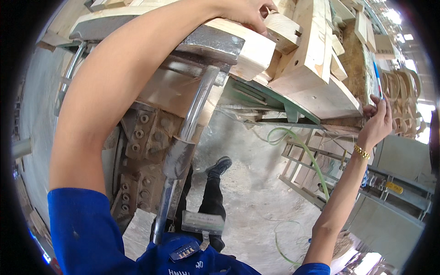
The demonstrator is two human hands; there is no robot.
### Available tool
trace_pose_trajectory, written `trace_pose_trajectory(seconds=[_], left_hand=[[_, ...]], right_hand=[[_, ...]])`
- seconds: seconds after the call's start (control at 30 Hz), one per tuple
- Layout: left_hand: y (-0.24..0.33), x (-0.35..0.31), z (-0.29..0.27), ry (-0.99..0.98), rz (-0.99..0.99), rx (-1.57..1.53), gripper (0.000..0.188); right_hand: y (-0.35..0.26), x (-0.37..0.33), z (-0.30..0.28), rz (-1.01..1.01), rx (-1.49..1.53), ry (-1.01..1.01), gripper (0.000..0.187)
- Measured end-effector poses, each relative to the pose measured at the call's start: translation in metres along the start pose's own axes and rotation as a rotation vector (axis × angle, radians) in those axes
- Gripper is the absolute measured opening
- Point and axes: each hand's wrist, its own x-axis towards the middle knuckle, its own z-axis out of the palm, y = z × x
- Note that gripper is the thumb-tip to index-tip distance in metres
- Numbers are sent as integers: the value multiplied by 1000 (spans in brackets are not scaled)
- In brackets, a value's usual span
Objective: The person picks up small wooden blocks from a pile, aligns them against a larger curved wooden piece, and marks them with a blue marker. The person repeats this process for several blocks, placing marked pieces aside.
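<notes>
My left hand (250, 14), at the top, has its fingers curled at the end of a pale wooden block (283, 32) with a notch cut in it. Part of that hand is cut off by the picture's upper edge. Beneath my left forearm, a thick wooden piece (252, 52) lies against a worn metal clamp head (213, 43). Out to the right, my right hand (377, 120) is closed round the lower end of a slim blue pen (376, 75), which points upward. A gold bracelet (361, 151) circles that wrist. Near it, a long wooden board (321, 98) ends.
A shiny metal rod (198, 105) slants down from the clamp close to my body. Below the wood runs a green metal frame (261, 98). A pale green hose (309, 160) hangs over the floor. Curved wooden parts (403, 89) are stacked at right, above grey cabinets (398, 156).
</notes>
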Motion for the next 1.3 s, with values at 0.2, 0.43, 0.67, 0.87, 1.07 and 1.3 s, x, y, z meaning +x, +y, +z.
trace_pose_trajectory(seconds=[0.2, 0.43, 0.67, 0.87, 1.07, 1.3], left_hand=[[1, -2, -1, 20, 33, 18, 67], [10, -6, 6, 75, 12, 5, 73], [6, -7, 7, 140, 86, 280, 77], [15, -9, 4, 59, 28, 132, 81], [9, -8, -2, 70, 6, 59, 83], [14, -6, 2, 14, -6, 136, 69]], right_hand=[[1, 1, -2, 23, 9, 25, 30], [0, -1, -2, 34, 3, 40, 30], [-7, -2, 9, 14, -77, 32, 31], [-4, -1, 6, -6, -138, 10, 31], [-2, 0, 5, -23, -130, -22, 30], [3, 1, 4, -87, -213, 12, 30]])
